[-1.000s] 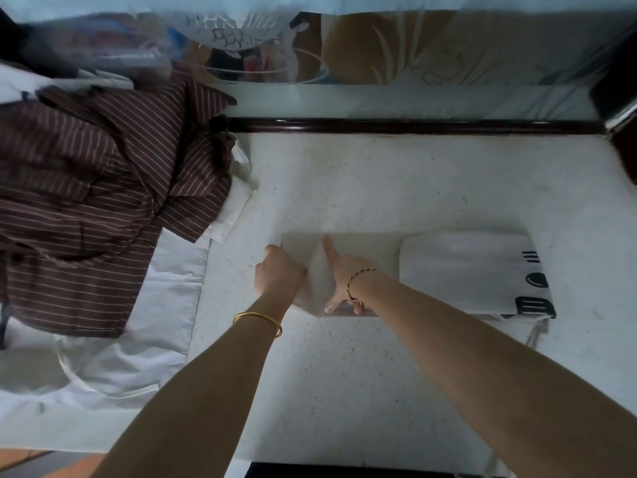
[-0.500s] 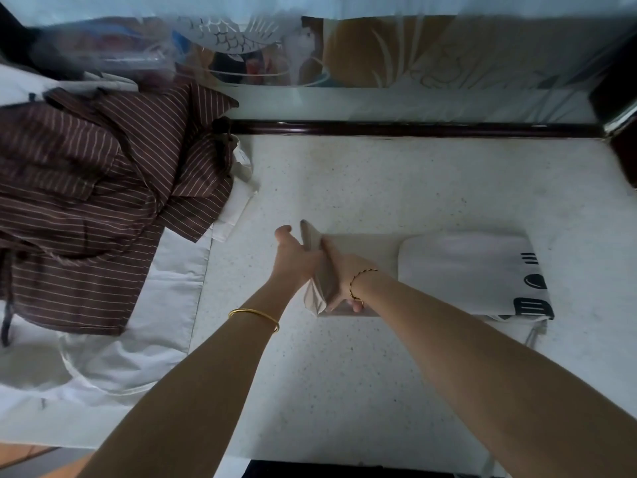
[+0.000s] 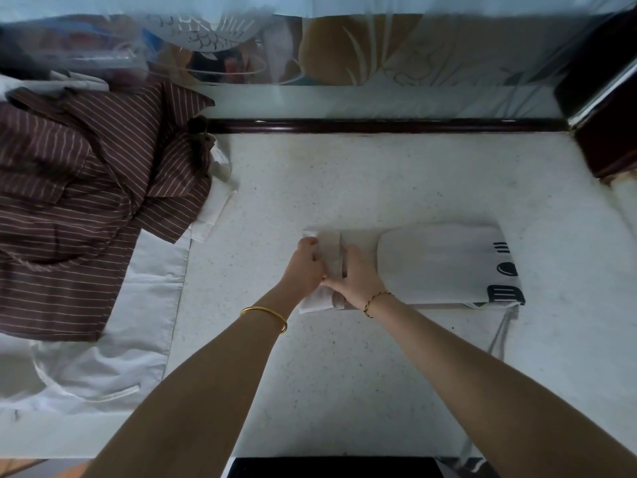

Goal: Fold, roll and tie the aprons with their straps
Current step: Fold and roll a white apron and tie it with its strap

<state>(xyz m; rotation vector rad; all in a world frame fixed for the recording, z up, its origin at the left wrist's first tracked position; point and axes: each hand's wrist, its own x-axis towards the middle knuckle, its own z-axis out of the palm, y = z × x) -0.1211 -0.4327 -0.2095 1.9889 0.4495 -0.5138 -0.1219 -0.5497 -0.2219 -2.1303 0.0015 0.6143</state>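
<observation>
Here left hand (image 3: pixel 305 267), right hand (image 3: pixel 355 281) grip the rolled apron (image 3: pixel 431 267)

Open counter (image 3: pixel 344 181) at centre frame, above and below the apron (image 3: pixel 441 267), bounded by striped cloth (image 3: pixel 86 201) and white cloth (image 3: pixel 103 357) at left, a dark rail (image 3: pixel 379 125) across the top.

**Rolled at one end, flat at the other**

The folded white cloth apron with black printed shapes (image 3: pixel 441 267) lies flat, long side running left to right, its left end turned into a short roll. Its thin straps (image 3: pixel 498 334) trail off the near right corner. Crumpled brown pinstriped aprons (image 3: pixel 79 208) are heaped on a flat white apron (image 3: pixel 144 305) at left.
</observation>
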